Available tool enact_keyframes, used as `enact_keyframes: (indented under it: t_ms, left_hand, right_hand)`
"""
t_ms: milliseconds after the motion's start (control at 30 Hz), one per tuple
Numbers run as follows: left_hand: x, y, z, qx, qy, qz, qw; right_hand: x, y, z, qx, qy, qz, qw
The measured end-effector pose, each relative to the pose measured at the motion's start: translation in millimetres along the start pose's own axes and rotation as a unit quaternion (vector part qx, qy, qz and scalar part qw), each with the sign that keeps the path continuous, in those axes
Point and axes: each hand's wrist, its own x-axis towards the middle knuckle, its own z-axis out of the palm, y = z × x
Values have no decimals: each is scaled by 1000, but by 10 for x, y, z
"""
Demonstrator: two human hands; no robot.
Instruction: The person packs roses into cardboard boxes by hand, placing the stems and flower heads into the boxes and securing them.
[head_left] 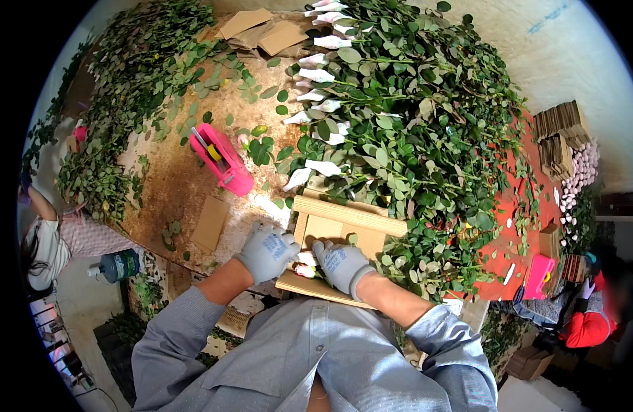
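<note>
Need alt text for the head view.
Gloved left hand and right hand beside pale buds in a wooden frame on a table. Leafy stems with white-wrapped tips lie ahead and right; a pink tape dispenser sits ahead and left.

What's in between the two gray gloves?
In the head view, pinkish-white flower heads lie between the gloved left hand and the gloved right hand.

We see pale pink buds (305, 271) lying near the lower edge of our wooden frame (351, 215). Tan cardboard (322, 229) lines it.
</note>
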Motion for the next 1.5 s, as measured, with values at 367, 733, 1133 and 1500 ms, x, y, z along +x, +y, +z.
enact_keyframes:
  t_ms: [367, 733, 1133, 1500]
  left_hand:
    - [-386, -236, -519, -62, -39, -103, 992]
    - [-169, 451, -358, -131, -105, 51, 984]
    - [-221, 512, -311, -89, -97, 36, 991]
    - [-149, 502, -268, -97, -130, 29, 986]
  right_hand:
    - [-22, -3, 14, -38, 12, -44, 998]
    - [-79, 48, -9, 50, 63, -45, 996]
    - [12, 1261, -1009, -80, 370, 145, 914]
    - [-305, 1385, -1076, -358, 169, 222, 891]
